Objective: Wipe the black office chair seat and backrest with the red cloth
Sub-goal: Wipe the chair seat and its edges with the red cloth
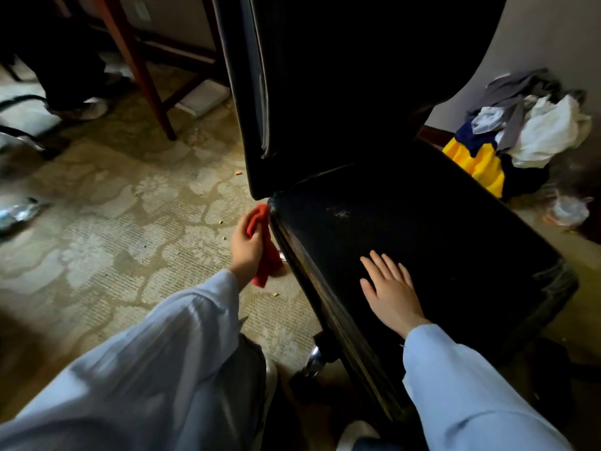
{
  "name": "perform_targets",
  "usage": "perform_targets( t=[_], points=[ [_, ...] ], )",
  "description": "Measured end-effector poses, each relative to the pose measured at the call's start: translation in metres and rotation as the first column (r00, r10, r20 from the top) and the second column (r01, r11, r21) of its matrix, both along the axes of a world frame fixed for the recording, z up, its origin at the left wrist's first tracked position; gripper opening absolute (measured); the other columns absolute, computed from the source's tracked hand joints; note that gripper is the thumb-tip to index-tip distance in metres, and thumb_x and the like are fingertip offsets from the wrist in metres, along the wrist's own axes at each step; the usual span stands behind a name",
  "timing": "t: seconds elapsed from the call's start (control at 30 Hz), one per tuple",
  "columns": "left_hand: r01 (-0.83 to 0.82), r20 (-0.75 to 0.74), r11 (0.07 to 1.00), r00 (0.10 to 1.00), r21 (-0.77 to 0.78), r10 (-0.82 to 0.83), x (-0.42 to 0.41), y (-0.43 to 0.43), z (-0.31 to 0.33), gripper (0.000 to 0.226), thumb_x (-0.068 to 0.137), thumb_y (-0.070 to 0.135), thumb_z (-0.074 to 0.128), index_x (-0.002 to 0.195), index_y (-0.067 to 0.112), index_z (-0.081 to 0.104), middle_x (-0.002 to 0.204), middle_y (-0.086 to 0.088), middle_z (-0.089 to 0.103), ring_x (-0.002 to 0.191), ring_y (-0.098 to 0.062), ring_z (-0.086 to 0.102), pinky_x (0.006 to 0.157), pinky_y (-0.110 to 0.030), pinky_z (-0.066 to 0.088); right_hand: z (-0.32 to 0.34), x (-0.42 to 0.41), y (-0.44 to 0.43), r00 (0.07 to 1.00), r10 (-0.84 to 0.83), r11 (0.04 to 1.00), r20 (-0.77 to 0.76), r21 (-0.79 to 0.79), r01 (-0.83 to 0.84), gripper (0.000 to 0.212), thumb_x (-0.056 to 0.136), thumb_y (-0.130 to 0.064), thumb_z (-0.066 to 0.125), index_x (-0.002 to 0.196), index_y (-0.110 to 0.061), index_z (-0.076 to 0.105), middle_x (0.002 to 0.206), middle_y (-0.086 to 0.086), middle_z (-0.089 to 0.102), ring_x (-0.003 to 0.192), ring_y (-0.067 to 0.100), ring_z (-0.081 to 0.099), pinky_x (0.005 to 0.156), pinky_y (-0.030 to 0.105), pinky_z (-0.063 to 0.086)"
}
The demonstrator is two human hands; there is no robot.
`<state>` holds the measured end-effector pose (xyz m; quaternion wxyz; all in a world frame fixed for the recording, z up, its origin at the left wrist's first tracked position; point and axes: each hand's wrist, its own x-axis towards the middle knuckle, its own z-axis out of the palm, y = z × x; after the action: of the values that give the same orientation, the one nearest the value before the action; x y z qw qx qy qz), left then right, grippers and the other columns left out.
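The black office chair fills the middle of the head view, its seat (439, 229) wide and dark with a small pale scuff near the back. Its backrest (341, 76) rises above the seat, the left edge worn and peeling. My left hand (245, 247) is shut on the red cloth (265, 245), pressing it against the seat's left side edge close to the back corner. The cloth's lower end hangs free. My right hand (388, 289) lies flat on the seat's near part, fingers spread, holding nothing.
Patterned carpet (130, 222) with scattered crumbs lies left of the chair. A wooden table leg (140, 70) and a person's shoes (87, 109) are at upper left. A pile of clothes (527, 131) sits at right against the wall. The chair's chrome base (313, 359) shows below the seat.
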<state>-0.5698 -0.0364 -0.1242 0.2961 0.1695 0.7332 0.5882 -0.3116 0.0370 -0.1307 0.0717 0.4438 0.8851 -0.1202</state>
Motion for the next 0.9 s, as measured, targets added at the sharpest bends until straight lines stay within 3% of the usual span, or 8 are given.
perform_targets(
  t=[0.07, 0.13, 0.2, 0.33, 0.47, 0.53, 0.7, 0.9],
  points=[
    [0.001, -0.077, 1.0, 0.997, -0.019, -0.002, -0.013, 0.018, 0.004, 0.04, 0.095, 0.011, 0.047, 0.11, 0.049, 0.051, 0.097, 0.002, 0.065, 0.076, -0.016, 0.06, 0.071, -0.031, 0.054, -0.008, 0.002, -0.004, 0.999, -0.008, 0.999, -0.035, 0.047, 0.01, 0.061, 0.092, -0.048, 0.005, 0.149, -0.026, 0.015, 0.158, -0.005, 0.01, 0.145, 0.013, 0.004, 0.117, 0.035, 0.0],
    [0.057, -0.138, 0.995, 0.988, -0.079, -0.068, -0.026, 0.032, -0.002, 0.039, 0.095, 0.016, 0.048, 0.101, 0.053, 0.054, 0.093, 0.001, 0.067, 0.075, -0.016, 0.062, 0.072, -0.037, 0.054, -0.014, 0.003, -0.005, 0.998, -0.01, 0.996, -0.069, 0.091, 0.016, 0.069, 0.086, -0.048, 0.0, 0.147, -0.025, 0.023, 0.156, -0.003, 0.018, 0.145, 0.015, 0.01, 0.116, 0.036, 0.002],
    [0.109, -0.157, 0.983, 0.979, -0.149, -0.132, -0.032, 0.041, -0.011, 0.034, 0.094, 0.018, 0.048, 0.108, 0.047, 0.059, 0.1, -0.001, 0.069, 0.081, -0.018, 0.065, 0.077, -0.037, 0.054, -0.018, 0.002, -0.004, 0.997, -0.014, 0.994, -0.079, 0.106, 0.023, 0.067, 0.087, -0.047, 0.005, 0.145, -0.023, 0.029, 0.154, -0.001, 0.025, 0.144, 0.017, 0.018, 0.115, 0.038, 0.008],
    [0.035, -0.19, 0.986, 0.98, -0.163, -0.067, -0.021, 0.042, -0.025, 0.053, 0.085, -0.004, 0.042, 0.127, 0.024, 0.056, 0.109, 0.01, 0.06, 0.096, -0.007, 0.056, 0.083, -0.018, 0.045, -0.021, 0.0, -0.004, 0.994, -0.03, 0.987, -0.106, 0.155, 0.046, 0.057, 0.091, -0.041, 0.02, 0.139, -0.02, 0.043, 0.147, 0.003, 0.041, 0.138, 0.022, 0.034, 0.111, 0.044, 0.023],
    [0.003, -0.232, 0.981, 0.971, -0.192, -0.048, -0.005, 0.031, -0.03, 0.06, 0.079, -0.008, 0.041, 0.129, 0.023, 0.056, 0.114, 0.01, 0.06, 0.104, -0.003, 0.051, 0.088, -0.011, 0.036, -0.021, -0.001, -0.005, 0.993, -0.035, 0.982, -0.116, 0.181, 0.056, 0.054, 0.091, -0.039, 0.024, 0.136, -0.019, 0.046, 0.143, 0.004, 0.045, 0.135, 0.023, 0.038, 0.109, 0.046, 0.027],
    [0.011, -0.268, 0.98, 0.961, -0.199, -0.065, 0.006, 0.02, -0.036, 0.06, 0.078, -0.006, 0.043, 0.128, 0.024, 0.056, 0.123, 0.005, 0.061, 0.112, -0.009, 0.054, 0.096, -0.019, 0.04, -0.021, -0.002, -0.005, 0.992, -0.031, 0.979, -0.12, 0.198, 0.055, 0.053, 0.091, -0.038, 0.026, 0.134, -0.018, 0.048, 0.142, 0.005, 0.047, 0.133, 0.024, 0.041, 0.107, 0.047, 0.03],
    [0.123, -0.333, 0.972, 0.924, -0.199, -0.185, 0.051, -0.017, -0.039, 0.052, 0.081, -0.003, 0.053, 0.126, 0.023, 0.058, 0.125, -0.002, 0.062, 0.111, -0.022, 0.059, 0.096, -0.032, 0.046, -0.022, -0.003, -0.007, 0.99, -0.039, 0.979, -0.134, 0.193, 0.065, 0.054, 0.09, -0.038, 0.026, 0.135, -0.018, 0.048, 0.142, 0.004, 0.047, 0.133, 0.024, 0.04, 0.107, 0.048, 0.029],
    [0.485, -0.247, 0.863, 0.826, -0.145, -0.506, 0.063, -0.053, -0.019, 0.041, 0.081, 0.004, 0.052, 0.111, 0.031, 0.063, 0.109, 0.01, 0.065, 0.104, -0.008, 0.062, 0.087, -0.007, 0.04, -0.02, -0.003, -0.009, 0.989, -0.034, 0.976, -0.142, 0.208, 0.064, 0.053, 0.09, -0.037, 0.026, 0.134, -0.017, 0.049, 0.14, 0.006, 0.049, 0.132, 0.025, 0.043, 0.106, 0.047, 0.031]
  ],
)
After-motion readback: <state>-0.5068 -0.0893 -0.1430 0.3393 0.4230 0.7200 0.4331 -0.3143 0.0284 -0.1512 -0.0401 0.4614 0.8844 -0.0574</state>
